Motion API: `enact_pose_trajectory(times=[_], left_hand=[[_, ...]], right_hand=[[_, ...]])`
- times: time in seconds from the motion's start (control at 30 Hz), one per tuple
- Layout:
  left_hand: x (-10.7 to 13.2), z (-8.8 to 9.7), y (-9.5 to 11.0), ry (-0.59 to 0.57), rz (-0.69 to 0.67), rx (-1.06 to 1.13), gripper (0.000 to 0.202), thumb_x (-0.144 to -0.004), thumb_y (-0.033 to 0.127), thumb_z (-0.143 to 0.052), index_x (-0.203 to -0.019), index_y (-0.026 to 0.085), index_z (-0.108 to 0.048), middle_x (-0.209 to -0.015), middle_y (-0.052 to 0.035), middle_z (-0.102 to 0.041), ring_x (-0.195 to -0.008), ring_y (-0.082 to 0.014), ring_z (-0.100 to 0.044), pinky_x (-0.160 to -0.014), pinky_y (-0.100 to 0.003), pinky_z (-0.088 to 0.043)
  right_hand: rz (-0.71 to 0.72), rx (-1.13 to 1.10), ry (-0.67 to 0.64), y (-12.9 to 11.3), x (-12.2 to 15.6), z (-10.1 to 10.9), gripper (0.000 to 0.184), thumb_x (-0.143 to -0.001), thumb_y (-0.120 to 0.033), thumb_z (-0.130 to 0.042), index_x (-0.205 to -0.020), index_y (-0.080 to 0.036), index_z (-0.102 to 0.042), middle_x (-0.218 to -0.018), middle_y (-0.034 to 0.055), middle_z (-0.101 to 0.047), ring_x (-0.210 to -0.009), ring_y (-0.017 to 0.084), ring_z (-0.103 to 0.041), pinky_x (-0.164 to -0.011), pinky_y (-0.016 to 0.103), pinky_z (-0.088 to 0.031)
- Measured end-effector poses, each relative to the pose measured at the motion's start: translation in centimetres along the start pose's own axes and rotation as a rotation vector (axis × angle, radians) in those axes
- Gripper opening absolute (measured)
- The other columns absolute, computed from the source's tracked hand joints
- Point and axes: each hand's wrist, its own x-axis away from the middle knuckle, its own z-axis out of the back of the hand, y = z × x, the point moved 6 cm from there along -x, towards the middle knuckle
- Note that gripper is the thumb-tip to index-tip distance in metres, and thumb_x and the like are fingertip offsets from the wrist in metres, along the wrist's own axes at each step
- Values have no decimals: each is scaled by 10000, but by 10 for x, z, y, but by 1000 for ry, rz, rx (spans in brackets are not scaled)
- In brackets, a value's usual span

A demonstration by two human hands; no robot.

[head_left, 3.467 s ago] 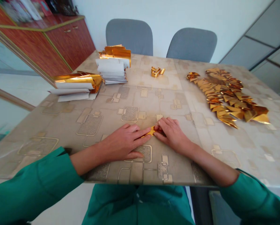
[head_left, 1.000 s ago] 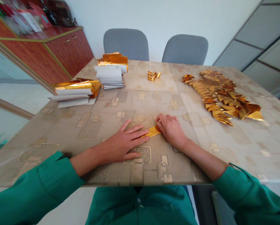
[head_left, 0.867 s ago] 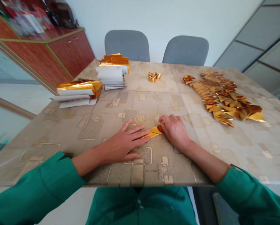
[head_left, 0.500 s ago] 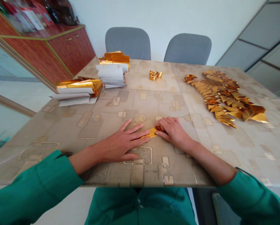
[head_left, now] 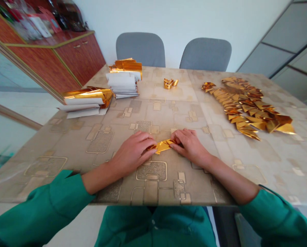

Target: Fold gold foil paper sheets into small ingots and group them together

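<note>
A folded strip of gold foil paper lies flat on the table between my hands. My left hand has its fingers curled over the strip's left end. My right hand presses and pinches its right end, with the fingertips hiding part of the fold. Farther up the table lie a small cluster of folded gold pieces and a long heap of gold foil triangles. Neither hand is near them.
Two stacks of white-backed gold paper stand at the far left of the patterned table. Two grey chairs stand beyond it. A red-brown cabinet stands at the back left.
My left hand has gone from lying spread beside the strip to curling over its left end. Both hands now hold the strip, which looks wider and flatter.
</note>
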Motion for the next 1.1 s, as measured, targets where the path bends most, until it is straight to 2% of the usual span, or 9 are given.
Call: enact_pose_trajectory(times=[0.13, 0.27, 0.37, 0.47, 0.57, 0.67, 0.8, 0.9, 1.1], left_hand=[[-23, -6, -2, -5, 173, -89, 254, -891, 404, -617, -954, 158, -616, -955, -67, -603, -931, -244, -570, -788, -367, -471], [-31, -11, -1, -45, 159, -41, 212, -872, 361, -639, -809, 174, -562, -859, -36, -561, -860, -224, -550, -720, -337, -440], [-29, -12, 0, -28, 158, 43, 189, -866, 317, -646, -790, 180, -541, -852, -27, -554, -834, -207, -551, -709, -325, -431], [-28, -13, 2, -9, 181, 150, 144, -858, 247, -642, -805, 185, -524, -806, -3, -570, -743, -174, -555, -647, -291, -420], [-27, -11, 3, 45, 193, 302, 88, -854, 178, -622, -887, 187, -541, -746, 23, -604, -684, -150, -575, -614, -267, -424], [-26, -4, 3, 133, 197, 360, 113, -845, 217, -654, -934, 188, -590, -775, 10, -664, -703, -148, -612, -640, -268, -455], [-24, 4, 3, 214, 166, 298, 119, -881, 263, -632, -793, 187, -658, -767, -5, -697, -679, -139, -614, -624, -258, -439], [-23, 8, 4, 261, 74, 236, 161, -917, 248, -592, -794, 178, -667, -771, -11, -694, -702, -137, -614, -654, -258, -438], [-22, 18, -1, 370, 13, 213, 133, -932, 218, -578, -826, 170, -642, -758, -1, -676, -690, -118, -603, -645, -233, -425]], right_hand=[[3, 6, 9, -1, -1, 0, 70, -911, -254, -604, -857, -217, -581, -820, 7, -645, -821, 198, -532, -765, 324, -279], [14, 7, 39, -2, -2, 3, 54, -916, -256, -607, -879, -216, -609, -860, 23, -638, -862, 206, -534, -794, 337, -300], [32, -6, 70, -4, -4, 6, 112, -895, -238, -636, -1006, -227, -627, -1017, 58, -636, -966, 236, -518, -823, 349, -313], [72, -54, 51, -6, -7, 6, 97, -885, -225, -653, -981, -235, -639, -1072, 53, -637, -1004, 240, -505, -850, 354, -309], [98, -96, 67, -8, -7, 8, 14, -901, -234, -637, -889, -229, -630, -998, 34, -658, -977, 224, -516, -852, 347, -304], [100, -109, 119, -11, -6, 13, 77, -921, -217, -595, -844, -226, -601, -861, 13, -662, -905, 205, -534, -853, 346, -298], [110, -91, 168, -18, -3, 19, 96, -923, -220, -586, -829, -237, -592, -792, -6, -657, -861, 196, -546, -871, 359, -296], [122, -132, 159, -16, -3, 20, 85, -932, -254, -594, -851, -243, -618, -800, -11, -676, -859, 190, -568, -865, 360, -321], [158, -444, 140, 7, -4, 28, 222, -964, -358, -553, -874, -231, -712, -763, 1, -712, -749, 160, -602, -752, 306, -421]])
